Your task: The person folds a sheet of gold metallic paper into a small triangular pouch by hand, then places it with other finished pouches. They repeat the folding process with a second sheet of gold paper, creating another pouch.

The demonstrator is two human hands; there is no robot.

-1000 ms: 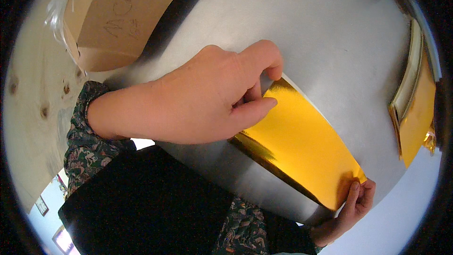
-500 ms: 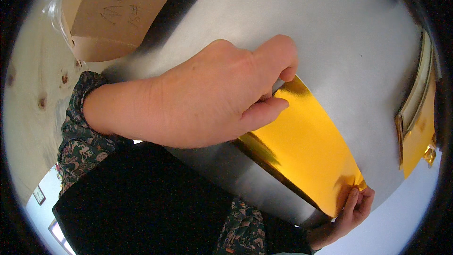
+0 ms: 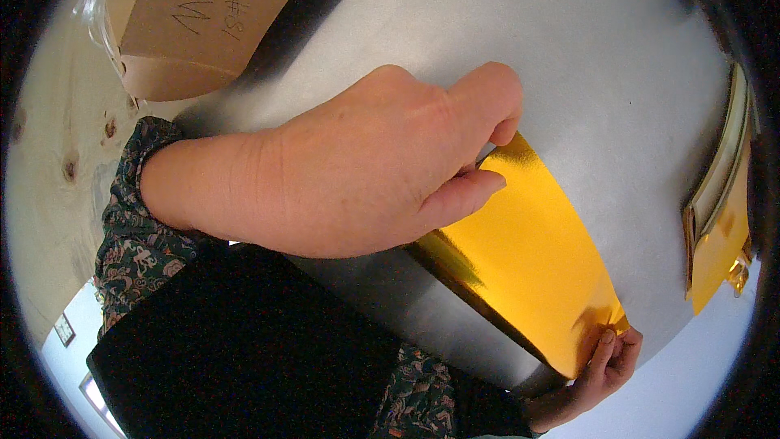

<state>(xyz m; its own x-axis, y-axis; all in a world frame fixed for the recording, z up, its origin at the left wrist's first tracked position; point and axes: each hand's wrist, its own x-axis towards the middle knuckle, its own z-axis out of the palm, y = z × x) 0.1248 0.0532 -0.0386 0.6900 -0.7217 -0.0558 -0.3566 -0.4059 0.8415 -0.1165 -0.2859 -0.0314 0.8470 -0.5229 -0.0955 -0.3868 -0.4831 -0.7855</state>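
Observation:
A shiny gold foil sheet (image 3: 532, 252) stretches slantwise over a grey, smooth surface (image 3: 601, 97), from my left hand to the lower right. Large in the middle, my left hand (image 3: 382, 158) has its fingers curled under and its thumb against the upper end of the foil; the other fingertips are hidden. At the foil's lower right corner, my right hand (image 3: 617, 358) pinches the edge between thumb and fingers, and the foil puckers there. Patterned dark cuffs show at the left wrist and near the right forearm.
A brown cardboard box (image 3: 195, 24) with handwriting stands at the upper left, clear plastic beside it, on a pale knotty wooden surface (image 3: 61, 219). Along the right edge lie stacked cardboard-like pieces (image 3: 719, 154) and more gold foil (image 3: 719, 264).
My left hand has shifted very slightly right in the picture, with its hold on the foil unchanged. My right hand keeps its pinch in nearly the same place.

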